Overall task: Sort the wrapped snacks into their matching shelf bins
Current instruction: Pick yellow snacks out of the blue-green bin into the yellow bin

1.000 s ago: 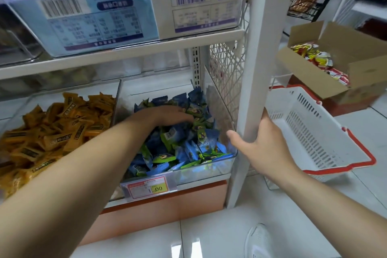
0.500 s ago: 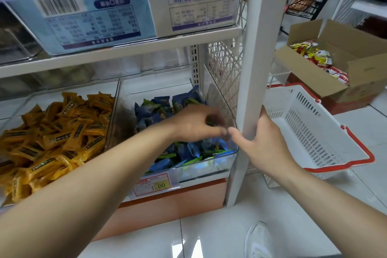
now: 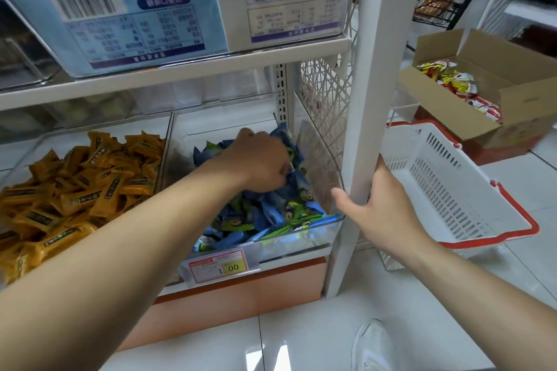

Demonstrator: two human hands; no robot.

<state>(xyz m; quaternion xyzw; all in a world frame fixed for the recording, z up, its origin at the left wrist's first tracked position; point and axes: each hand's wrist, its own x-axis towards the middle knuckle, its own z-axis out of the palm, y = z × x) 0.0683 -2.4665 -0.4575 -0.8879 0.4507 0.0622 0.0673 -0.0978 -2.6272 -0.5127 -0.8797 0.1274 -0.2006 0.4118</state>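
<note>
Left hand (image 3: 259,159), now deeper in, grabs blue snacks (image 3: 271,211); right hand (image 3: 388,208) grips post (image 3: 370,84).

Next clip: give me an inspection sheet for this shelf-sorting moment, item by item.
Surface: two clear bins side by side on the low shelf, left bin and right bin.
Job's things: orange-wrapped snacks in the left bin; blue-wrapped snacks in the right bin.
Clutter: nothing seen.
Grippers: left hand has its fingers curled into the blue-wrapped snacks, and any hold is hidden; right hand grips the white shelf post.
Cables: nothing seen.
Surroundings: white basket and cardboard box of red-yellow packets on the tiled floor.
</note>
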